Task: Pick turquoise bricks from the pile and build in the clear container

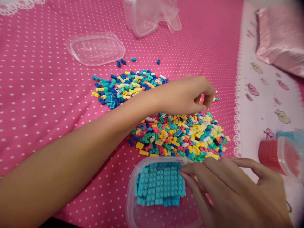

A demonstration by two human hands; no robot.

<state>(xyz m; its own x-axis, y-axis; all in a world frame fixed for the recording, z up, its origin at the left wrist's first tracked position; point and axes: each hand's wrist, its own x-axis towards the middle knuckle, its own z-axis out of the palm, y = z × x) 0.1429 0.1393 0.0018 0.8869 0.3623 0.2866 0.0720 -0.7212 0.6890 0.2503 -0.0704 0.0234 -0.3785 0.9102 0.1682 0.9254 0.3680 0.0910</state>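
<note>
My left hand [190, 95] reaches across from the left, above a heap of small mixed-colour toy bricks [178, 133]. Its thumb and forefinger curl together in a pinch; whatever the tips hold, if anything, does not show. In the foreground my right hand [237, 190] covers the right side of a clear plastic container [131, 190]. The fingertips are closed together beside rows of turquoise bricks [159, 183] packed inside it, and I cannot make out anything between them. A second heap of bricks [128, 87], with many blue ones, lies partly behind my left forearm.
A clear lid [96, 49] lies at the back left, with clear containers [147, 15] behind. Several loose blue bricks [123, 61] are near the lid. At the right, a container of red bricks [272, 155] and a shiny pink packet [282, 38] rest on white printed cloth [263, 95].
</note>
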